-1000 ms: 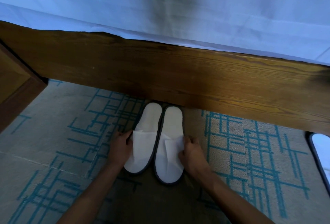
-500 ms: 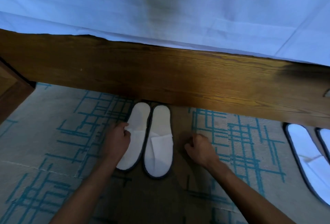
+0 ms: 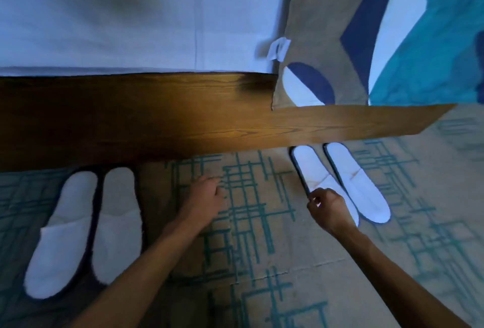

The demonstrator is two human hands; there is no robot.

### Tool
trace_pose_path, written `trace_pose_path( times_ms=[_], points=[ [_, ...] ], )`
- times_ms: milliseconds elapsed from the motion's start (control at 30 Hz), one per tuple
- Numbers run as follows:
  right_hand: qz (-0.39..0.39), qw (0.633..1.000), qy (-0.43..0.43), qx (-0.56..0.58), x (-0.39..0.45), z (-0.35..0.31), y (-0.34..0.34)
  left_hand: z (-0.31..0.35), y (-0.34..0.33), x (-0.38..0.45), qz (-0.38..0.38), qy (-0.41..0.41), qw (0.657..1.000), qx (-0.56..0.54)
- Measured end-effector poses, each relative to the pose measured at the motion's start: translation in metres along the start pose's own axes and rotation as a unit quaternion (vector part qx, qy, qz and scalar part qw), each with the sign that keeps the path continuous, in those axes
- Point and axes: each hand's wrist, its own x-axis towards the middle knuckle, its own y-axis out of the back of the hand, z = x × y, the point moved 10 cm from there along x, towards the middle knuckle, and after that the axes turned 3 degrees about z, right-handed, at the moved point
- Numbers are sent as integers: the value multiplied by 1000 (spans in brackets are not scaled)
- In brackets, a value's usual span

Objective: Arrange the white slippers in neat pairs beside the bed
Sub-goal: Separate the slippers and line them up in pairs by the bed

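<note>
Down on the beige carpet with teal line pattern (image 3: pixel 262 223), we have two pairs of white flat slippers with dark edging, both against the brown wooden bed frame (image 3: pixel 183 118). Our right hand (image 3: pixel 331 210) is curled closed, its fingertips (image 3: pixel 315 196) pinching the near edge of the left slipper of the right-hand pair (image 3: pixel 313 170); that hand covers this slipper's toe end. Its partner, the right slipper of that pair (image 3: pixel 356 183), lies just beside it, apart from our hand. Both run with their long axes slanting from the frame toward us and to the right, heels at the frame.

Our left hand (image 3: pixel 207 196) rests on bare carpet between the pairs, fingers loosely curled, holding nothing. The left-hand pair (image 3: pixel 86 223) lies well apart from it, side by side and nearly touching, heels near the frame, covered toes toward us.

Open carpet spreads between the pairs and toward us. A white bed sheet (image 3: pixel 131 26) and a patterned tan, navy and teal bed runner (image 3: pixel 366 39) hang over the frame.
</note>
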Motion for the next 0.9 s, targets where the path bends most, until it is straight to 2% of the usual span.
trace_pose_path(
  times_ms=[167,267,400,567,767,900],
  points=[
    [11,999,-29,-36,24,69,23,77,-86,14,-85,-70,994,19],
    [-29,997,-15,-76,33,91,16,110,-126,20,-131,-98,986,37],
    [-65,990,26,-125,35,89,10,135,-160,32,-165,-106,978,75],
    [-68,986,39,-148,39,86,5,165,-198,30,-217,-111,965,97],
    [-64,986,55,-145,34,87,0,178,-210,28,-169,-119,970,131],
    [-50,989,62,-127,26,85,-4,176,-206,24,-150,-126,975,106]
  ],
)
